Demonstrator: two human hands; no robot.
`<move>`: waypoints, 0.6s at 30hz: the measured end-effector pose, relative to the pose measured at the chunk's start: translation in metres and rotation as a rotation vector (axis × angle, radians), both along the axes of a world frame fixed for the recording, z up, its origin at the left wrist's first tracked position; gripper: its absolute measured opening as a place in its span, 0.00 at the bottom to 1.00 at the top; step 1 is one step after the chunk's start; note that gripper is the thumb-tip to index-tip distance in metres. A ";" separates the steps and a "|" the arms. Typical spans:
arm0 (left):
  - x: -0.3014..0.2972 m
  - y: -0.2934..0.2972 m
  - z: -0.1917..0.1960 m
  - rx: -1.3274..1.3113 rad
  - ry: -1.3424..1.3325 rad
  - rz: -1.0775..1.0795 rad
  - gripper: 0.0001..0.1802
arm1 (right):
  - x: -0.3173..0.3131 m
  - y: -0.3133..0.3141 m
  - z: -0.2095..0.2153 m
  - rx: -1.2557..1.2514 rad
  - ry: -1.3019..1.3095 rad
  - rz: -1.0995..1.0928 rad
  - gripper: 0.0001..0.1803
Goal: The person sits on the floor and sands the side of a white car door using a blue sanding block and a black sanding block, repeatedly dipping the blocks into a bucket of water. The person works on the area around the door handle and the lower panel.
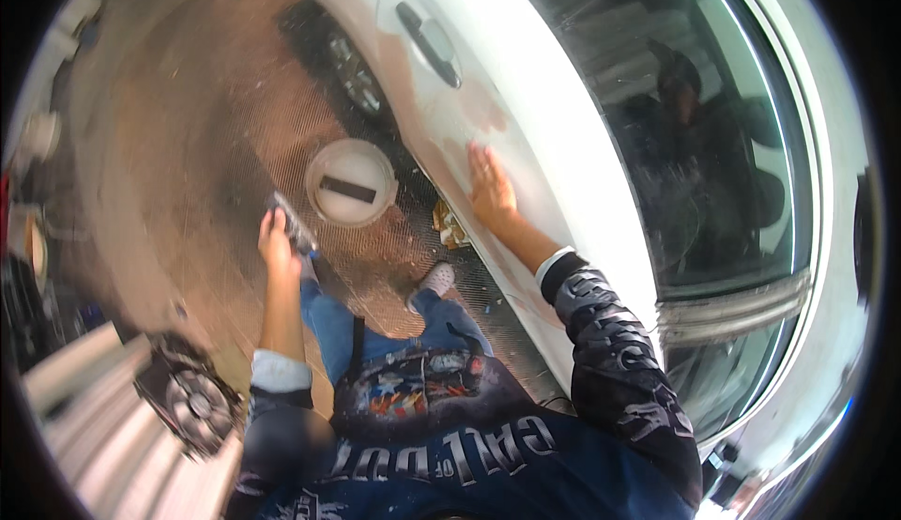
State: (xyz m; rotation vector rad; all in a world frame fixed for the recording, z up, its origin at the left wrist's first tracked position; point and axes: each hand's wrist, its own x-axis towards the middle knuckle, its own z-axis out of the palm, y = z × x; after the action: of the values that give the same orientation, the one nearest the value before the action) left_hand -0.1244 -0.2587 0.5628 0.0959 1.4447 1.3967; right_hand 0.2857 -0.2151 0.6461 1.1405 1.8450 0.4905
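Observation:
My right hand (490, 187) lies flat, fingers stretched together, against the white car door (554, 191). Brownish and grey patches mark the paint around it, below the dark door handle (430, 46). My left hand (275, 240) is away from the car, low over the floor, with its fingers wrapped round a dark oblong block (298, 227) with a pale edge. Its exact kind is blurred. Between my hands on the floor stands a round white bucket (322, 159), with a dark flat strip (347, 190) across its top.
A wheel (355, 74) lies in shadow near the car's lower edge. My shoe (437, 281) is beside crumpled, yellowish litter (449, 224). A fan-like part (197, 400) sits at lower left, next to long pale panels (103, 426). The car's dark windows (704, 145) curve along the right.

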 end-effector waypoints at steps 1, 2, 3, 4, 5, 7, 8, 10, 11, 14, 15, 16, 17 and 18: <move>-0.014 -0.001 -0.011 -0.005 0.022 -0.024 0.30 | -0.004 -0.010 -0.027 -0.113 0.123 -0.075 0.38; -0.029 0.000 -0.019 -0.029 0.034 -0.083 0.30 | -0.020 -0.021 -0.049 -0.133 0.269 -0.225 0.37; -0.043 0.007 -0.029 -0.051 0.045 -0.138 0.30 | -0.038 -0.025 -0.070 -0.146 0.417 -0.367 0.36; -0.053 0.009 -0.042 -0.061 0.073 -0.221 0.31 | -0.056 -0.033 -0.090 -0.199 0.491 -0.477 0.36; -0.059 0.012 -0.056 -0.070 0.102 -0.296 0.31 | -0.075 -0.038 -0.113 -0.252 0.567 -0.579 0.36; -0.072 0.036 -0.084 -0.098 0.191 -0.435 0.33 | -0.119 -0.037 -0.179 -0.363 0.690 -0.648 0.39; -0.079 0.050 -0.103 -0.112 0.213 -0.469 0.33 | -0.147 -0.025 -0.214 -0.410 0.763 -0.699 0.38; -0.079 0.073 -0.149 -0.106 0.282 -0.550 0.31 | -0.191 -0.006 -0.269 -0.445 0.898 -0.678 0.36; -0.075 0.089 -0.177 -0.081 0.323 -0.623 0.30 | -0.210 -0.004 -0.295 -0.421 0.955 -0.632 0.33; -0.045 0.131 -0.270 -0.034 0.443 -0.877 0.28 | -0.251 0.028 -0.397 -0.355 1.031 -0.786 0.33; -0.029 0.149 -0.299 -0.016 0.488 -0.973 0.28 | -0.256 0.042 -0.423 -0.351 1.038 -0.835 0.33; -0.009 0.161 -0.318 -0.054 0.529 -1.079 0.29 | -0.254 0.053 -0.453 -0.304 1.061 -0.895 0.33; -0.004 0.172 -0.359 -0.083 0.563 -1.115 0.30 | -0.258 0.068 -0.483 -0.288 1.075 -0.927 0.34; 0.008 0.186 -0.407 0.006 0.648 -1.157 0.30 | -0.256 0.078 -0.505 -0.202 1.048 -1.000 0.35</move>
State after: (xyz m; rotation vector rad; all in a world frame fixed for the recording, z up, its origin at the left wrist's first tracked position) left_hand -0.1169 -0.0729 0.1555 1.2651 1.4548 0.3881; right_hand 0.0297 -0.1374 0.1408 2.1663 1.6903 -1.0128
